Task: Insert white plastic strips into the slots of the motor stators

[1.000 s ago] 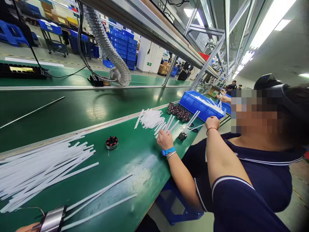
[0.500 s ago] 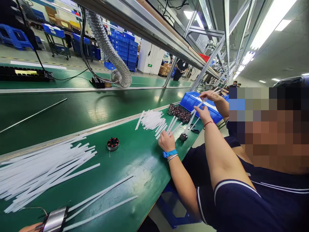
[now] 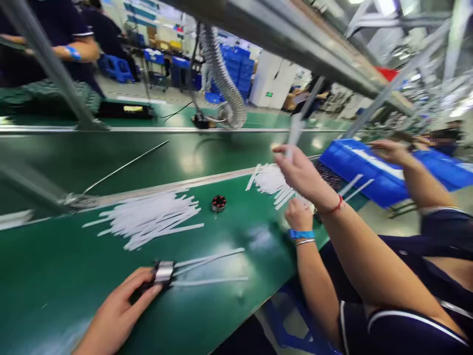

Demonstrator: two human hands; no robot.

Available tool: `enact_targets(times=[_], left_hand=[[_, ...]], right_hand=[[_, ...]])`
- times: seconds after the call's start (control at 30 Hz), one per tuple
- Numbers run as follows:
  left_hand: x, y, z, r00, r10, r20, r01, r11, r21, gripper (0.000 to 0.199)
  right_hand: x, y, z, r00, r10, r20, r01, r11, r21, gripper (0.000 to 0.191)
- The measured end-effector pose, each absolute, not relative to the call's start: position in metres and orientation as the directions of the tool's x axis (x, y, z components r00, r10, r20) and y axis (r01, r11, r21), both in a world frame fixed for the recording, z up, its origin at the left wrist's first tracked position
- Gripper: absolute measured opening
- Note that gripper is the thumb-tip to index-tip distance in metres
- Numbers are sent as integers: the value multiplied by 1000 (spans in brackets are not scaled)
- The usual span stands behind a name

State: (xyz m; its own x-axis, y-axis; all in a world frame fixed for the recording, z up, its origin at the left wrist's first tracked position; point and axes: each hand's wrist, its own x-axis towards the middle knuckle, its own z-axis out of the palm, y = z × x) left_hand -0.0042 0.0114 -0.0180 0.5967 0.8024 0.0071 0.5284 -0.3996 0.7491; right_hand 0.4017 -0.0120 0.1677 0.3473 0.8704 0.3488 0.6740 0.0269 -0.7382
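Observation:
My left hand [image 3: 118, 305] reaches in from the bottom left. Its thumb and fingers are closed around a motor stator [image 3: 164, 272], a shiny metal ring with black ends. Long white strips [image 3: 210, 283] stick out of the stator to the right, over the green table. Beyond the hand lies a loose pile of white strips [image 3: 151, 217]. Another stator with red and black windings [image 3: 219, 203] sits on the table to the right of that pile. My right hand is out of view.
At the right, a co-worker's hands [image 3: 301, 172] hold a blurred white strip above a second strip pile [image 3: 271, 178]. Behind these are more stators [image 3: 328, 177] and a blue bin [image 3: 364, 172]. A metal post [image 3: 33, 182] and a thin rod [image 3: 125, 166] are at left.
The view has swung left, so the table things appear farther right. My left hand with the stator now shows more fully. The co-worker's hand has lifted a strip upright.

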Motion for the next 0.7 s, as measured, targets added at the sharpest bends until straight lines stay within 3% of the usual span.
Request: enact_targets(times=[0.1, 0.17, 0.23, 0.33, 0.43, 0.7], left_hand=[[-1, 4, 2, 581, 811, -66, 506, -297, 810, 27], [1, 2, 9, 573, 813, -107, 515, -256, 818, 28], [1, 0, 12, 545, 829, -129, 532, -223, 817, 27], [-3, -1, 12, 486, 866, -120, 550, -196, 812, 25], [-7, -2, 11, 444, 872, -207, 569, -97, 816, 24], [-10, -1, 14, 449, 842, -300, 555, 1, 832, 27]], right_hand=[[323, -9, 121, -124, 986, 110, 852, 163, -498, 22], [290, -8, 85, -281, 960, 14, 907, 270, -324, 21], [272, -5, 52, -373, 928, -22, 899, 355, -256, 23], [262, -3, 28, -475, 880, 17, 849, 464, -252, 25], [256, -10, 32, -409, 910, 69, 879, 414, -239, 39], [245, -54, 54, -355, 914, -198, 884, 259, -389, 30]])
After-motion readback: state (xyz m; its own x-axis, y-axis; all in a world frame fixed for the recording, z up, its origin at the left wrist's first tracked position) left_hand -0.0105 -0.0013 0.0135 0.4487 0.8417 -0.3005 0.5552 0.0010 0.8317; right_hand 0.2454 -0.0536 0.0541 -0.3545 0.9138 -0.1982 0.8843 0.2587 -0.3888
